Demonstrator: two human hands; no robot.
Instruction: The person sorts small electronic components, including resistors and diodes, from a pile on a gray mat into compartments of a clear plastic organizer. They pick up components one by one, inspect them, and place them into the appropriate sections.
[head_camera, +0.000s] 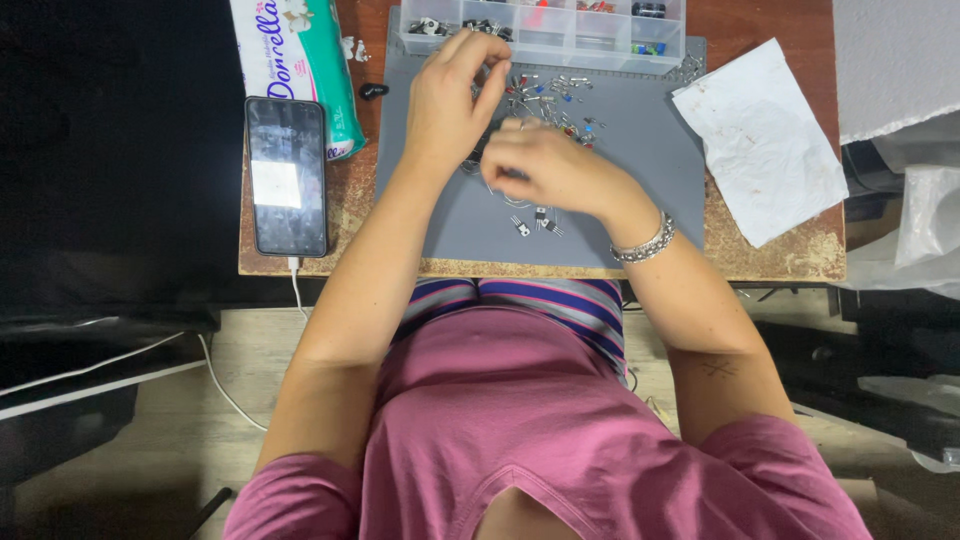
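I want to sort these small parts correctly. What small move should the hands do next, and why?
Probably the left hand should carry its pinched piece up to the clear compartment box. Its fingers are pinched together just below that box, while the right hand rests on the grey mat beside the loose components, which lie unsorted.

Wearing a pink short-sleeve tee (520, 420), striped purple-blue shorts (560, 300), and a chunky silver bracelet (645, 243) on the right wrist. Small dark mark (716, 368) on the right forearm too.
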